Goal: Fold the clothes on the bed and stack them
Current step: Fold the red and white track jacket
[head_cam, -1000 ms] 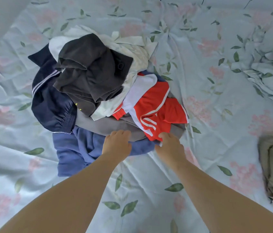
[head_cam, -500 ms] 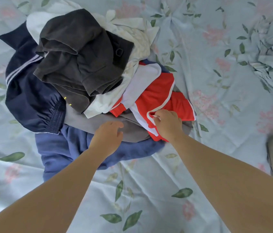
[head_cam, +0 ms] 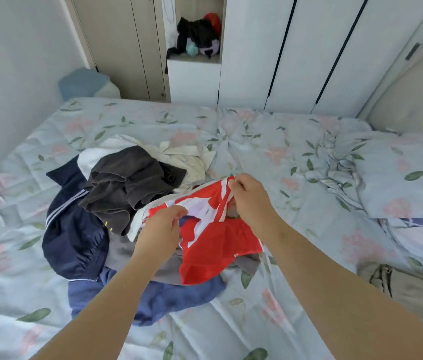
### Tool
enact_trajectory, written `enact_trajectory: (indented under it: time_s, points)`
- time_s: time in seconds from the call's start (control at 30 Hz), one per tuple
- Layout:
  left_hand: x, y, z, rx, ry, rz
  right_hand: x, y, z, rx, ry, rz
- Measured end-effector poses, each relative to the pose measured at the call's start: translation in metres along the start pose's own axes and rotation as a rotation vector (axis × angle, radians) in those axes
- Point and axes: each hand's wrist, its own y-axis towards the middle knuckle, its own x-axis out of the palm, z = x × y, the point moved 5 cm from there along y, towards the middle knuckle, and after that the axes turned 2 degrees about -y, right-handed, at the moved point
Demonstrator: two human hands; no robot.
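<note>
garment check: red-and-white synthetic sports garment (head_cam: 213,245) held up just above crumpled clothes pile (head_cam: 75,235) on floral light-blue bed sheet (head_cam: 257,141). left hand (head_cam: 161,227) pinching near white edge, right hand (head_cam: 249,196) gripping far white-trimmed edge. small mark on white panel too blurred to read; yellow marks on dark grey crumpled garment (head_cam: 129,183) also illegible. khaki folded cloth (head_cam: 413,292) cut off at right edge.
</note>
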Motion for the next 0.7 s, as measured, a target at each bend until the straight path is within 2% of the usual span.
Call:
enact_trajectory:
  time_s: [0.07, 0.2, 0.43, 0.53, 0.6, 0.7]
  points:
    - [-0.016, -0.007, 0.039, 0.071, -0.133, 0.015, -0.032, -0.006, -0.034, -0.009, 0.156, 0.029]
    - [-0.036, -0.032, 0.111, 0.180, -0.532, -0.179, -0.100, -0.027, -0.110, -0.115, 0.390, 0.074]
    - [-0.057, -0.075, 0.212, 0.399, -0.626, -0.356, -0.196, -0.073, -0.192, -0.264, 0.703, 0.141]
    - [-0.066, -0.093, 0.255, 0.500, -0.749, -0.426, -0.223, -0.085, -0.211, -0.296, 0.789, 0.188]
    - [-0.070, -0.098, 0.277, 0.503, -0.786, -0.388, -0.235, -0.089, -0.218, -0.309, 0.791, 0.222]
    - [-0.075, -0.088, 0.288, 0.377, -0.784, -0.171, -0.248, -0.096, -0.215, -0.290, 0.768, 0.255]
